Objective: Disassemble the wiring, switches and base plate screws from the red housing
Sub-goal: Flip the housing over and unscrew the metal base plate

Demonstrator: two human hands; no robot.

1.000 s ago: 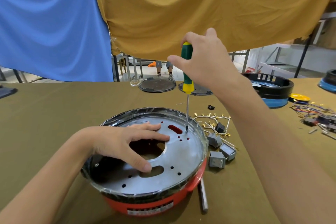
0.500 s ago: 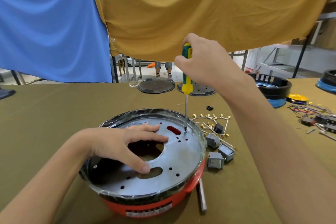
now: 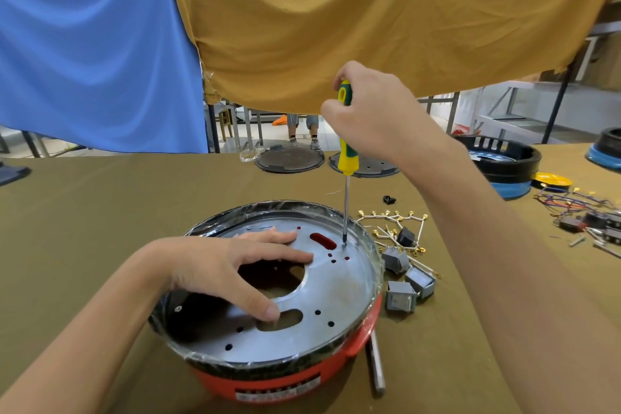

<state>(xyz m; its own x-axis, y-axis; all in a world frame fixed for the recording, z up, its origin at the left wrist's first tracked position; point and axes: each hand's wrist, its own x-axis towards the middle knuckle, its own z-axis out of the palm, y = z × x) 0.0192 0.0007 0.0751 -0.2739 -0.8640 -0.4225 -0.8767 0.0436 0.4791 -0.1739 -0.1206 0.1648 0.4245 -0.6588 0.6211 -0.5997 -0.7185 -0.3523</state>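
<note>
I see my left hand (image 3: 232,274) flat on the base plate (image 3: 339,299); my right hand (image 3: 373,118) grips the upright screwdriver (image 3: 346,144) near the housing's (image 3: 279,380) far-right rim.

Olive-covered table (image 3: 100,212) bears red housing (image 3: 289,383), grey switches (image 3: 401,296), loose wiring (image 3: 393,218).

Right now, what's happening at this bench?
A person is unscrewing the base plate of the red housing. The right hand grips a screwdriver, tip on a screw near the plate's far edge. The left hand presses flat on the plate. Grey switches and wiring already lie beside it.
</note>
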